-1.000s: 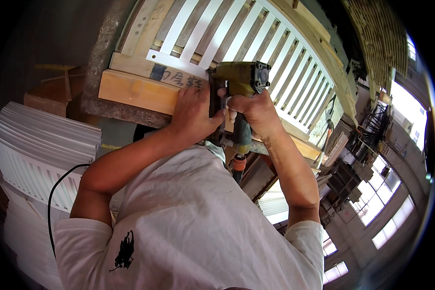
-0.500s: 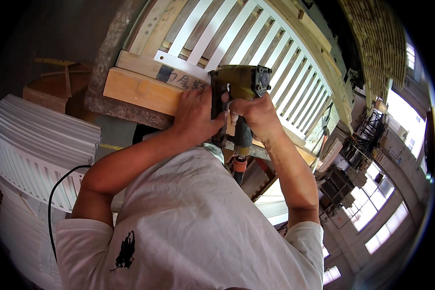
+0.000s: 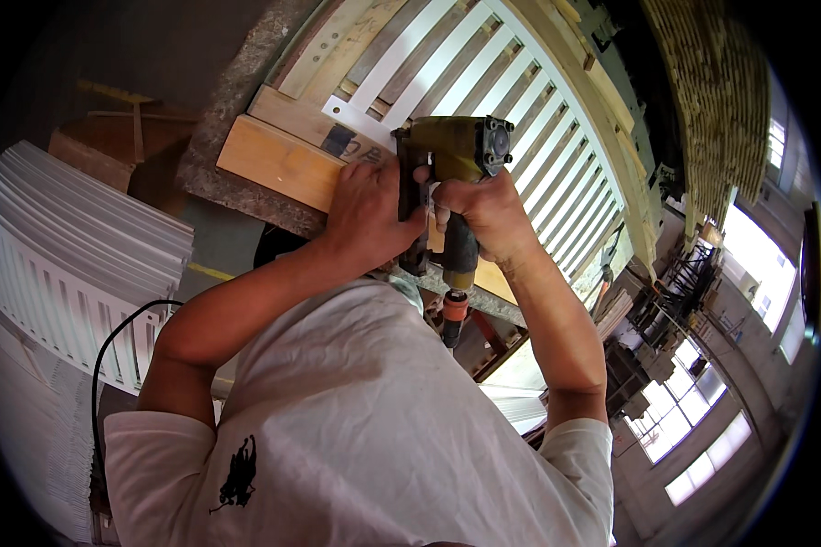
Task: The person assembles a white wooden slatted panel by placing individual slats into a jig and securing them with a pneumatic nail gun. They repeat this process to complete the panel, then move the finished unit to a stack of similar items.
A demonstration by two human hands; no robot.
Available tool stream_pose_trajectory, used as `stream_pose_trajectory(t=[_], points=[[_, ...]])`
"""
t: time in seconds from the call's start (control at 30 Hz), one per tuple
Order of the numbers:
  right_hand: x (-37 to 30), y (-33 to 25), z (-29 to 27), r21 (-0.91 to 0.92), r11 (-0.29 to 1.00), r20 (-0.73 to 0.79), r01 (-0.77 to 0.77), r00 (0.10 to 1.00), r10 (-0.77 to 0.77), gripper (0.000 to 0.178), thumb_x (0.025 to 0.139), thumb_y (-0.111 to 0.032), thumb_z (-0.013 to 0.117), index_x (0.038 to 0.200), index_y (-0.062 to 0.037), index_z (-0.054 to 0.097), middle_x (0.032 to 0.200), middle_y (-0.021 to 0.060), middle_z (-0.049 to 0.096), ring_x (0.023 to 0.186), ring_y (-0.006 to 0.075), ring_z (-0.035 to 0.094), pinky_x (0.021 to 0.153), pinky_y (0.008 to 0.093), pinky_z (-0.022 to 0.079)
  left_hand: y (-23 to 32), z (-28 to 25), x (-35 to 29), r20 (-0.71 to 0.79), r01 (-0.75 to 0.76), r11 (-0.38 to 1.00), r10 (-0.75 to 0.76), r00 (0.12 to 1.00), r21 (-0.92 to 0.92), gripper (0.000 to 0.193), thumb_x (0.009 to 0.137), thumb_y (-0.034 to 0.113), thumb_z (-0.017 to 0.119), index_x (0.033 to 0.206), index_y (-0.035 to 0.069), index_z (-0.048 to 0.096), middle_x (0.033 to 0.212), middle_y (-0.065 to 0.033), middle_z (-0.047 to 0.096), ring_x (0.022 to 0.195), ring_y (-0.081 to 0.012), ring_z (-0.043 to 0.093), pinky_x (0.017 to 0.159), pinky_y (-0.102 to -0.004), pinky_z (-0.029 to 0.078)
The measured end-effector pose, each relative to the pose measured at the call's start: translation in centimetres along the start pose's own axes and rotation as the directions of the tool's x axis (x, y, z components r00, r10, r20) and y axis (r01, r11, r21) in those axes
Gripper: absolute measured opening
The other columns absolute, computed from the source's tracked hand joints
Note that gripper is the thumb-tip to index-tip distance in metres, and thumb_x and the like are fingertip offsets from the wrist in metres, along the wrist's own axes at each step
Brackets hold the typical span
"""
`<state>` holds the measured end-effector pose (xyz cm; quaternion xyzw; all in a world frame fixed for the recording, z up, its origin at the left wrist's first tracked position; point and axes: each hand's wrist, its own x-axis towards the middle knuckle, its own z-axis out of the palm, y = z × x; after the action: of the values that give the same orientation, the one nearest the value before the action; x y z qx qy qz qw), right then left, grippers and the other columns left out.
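Note:
My right hand [image 3: 488,211] is closed round the handle of a yellowish and black nail gun [image 3: 449,146], its forefinger near the trigger. My left hand [image 3: 365,205] is closed on the dark front part of the gun, with the thumb across its near side. Some of the left fingers are hidden behind the tool. Under the gun's nose lies a white slatted panel [image 3: 470,77] with a curved far edge, set in a wooden frame [image 3: 283,162]. The exact contact point is hidden by the gun. An orange hose fitting [image 3: 454,305] hangs below the handle.
Stacked white slatted panels [image 3: 73,273] stand on my left, beside a black cable [image 3: 119,333]. The frame rests on a rough-edged workbench [image 3: 212,164]. A bundle of wooden strips [image 3: 711,109] is at the far right, with windows [image 3: 680,401] beyond.
Both hands and the nail gun have shifted left along the panel, nearer its holed corner. The grip of each hand looks the same. My view has turned slightly.

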<state>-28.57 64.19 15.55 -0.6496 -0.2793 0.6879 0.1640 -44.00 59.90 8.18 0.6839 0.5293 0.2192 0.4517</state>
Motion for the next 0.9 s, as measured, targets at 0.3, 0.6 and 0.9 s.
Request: stream_pose_trajectory(t=[0.3,0.6,0.9], points=[[0.1,-0.1,0.3,-0.063,0.998,-0.021,0.005,1.0,-0.007,0.018,0.073,-0.002,0.06,0.09,0.0046,0.062,0.06,0.007,0.059,0.052,0.0152,0.056,0.05,0.0291,0.047,0.0,-0.3,-0.1,-0.013,0.017,1.0,-0.018,1.0,-0.019,0.066,0.071,0.026,0.075,0.122,-0.004,0.047,0.098,-0.0209,0.057,0.098,-0.0378,0.052,0.089,-0.0472,0.038],[0.0,-1.2,1.3,-0.107,0.993,-0.008,0.045,0.999,-0.046,0.017,0.072,-0.002,0.06,0.088,0.0043,0.062,0.06,0.0077,0.059,0.052,0.0156,0.057,0.051,0.0294,0.047,-0.4,-0.3,0.0,-0.064,0.009,0.999,-0.012,0.998,-0.046,0.061,0.068,0.024,0.078,0.116,-0.001,0.049,0.093,-0.0188,0.058,0.093,-0.0379,0.054,0.085,-0.0472,0.04],[2.1,-2.8,2.4,-0.142,0.985,0.097,0.098,0.992,-0.084,0.02,0.07,-0.001,0.06,0.089,0.005,0.062,0.06,0.0079,0.06,0.052,0.0158,0.057,0.051,0.0291,0.047,-1.5,-1.5,0.2,-0.245,0.004,1.0,0.0,0.97,0.014,0.054,0.067,0.021,0.076,0.107,-0.002,0.05,0.088,-0.0178,0.058,0.087,-0.0375,0.054,0.084,-0.0472,0.04]])
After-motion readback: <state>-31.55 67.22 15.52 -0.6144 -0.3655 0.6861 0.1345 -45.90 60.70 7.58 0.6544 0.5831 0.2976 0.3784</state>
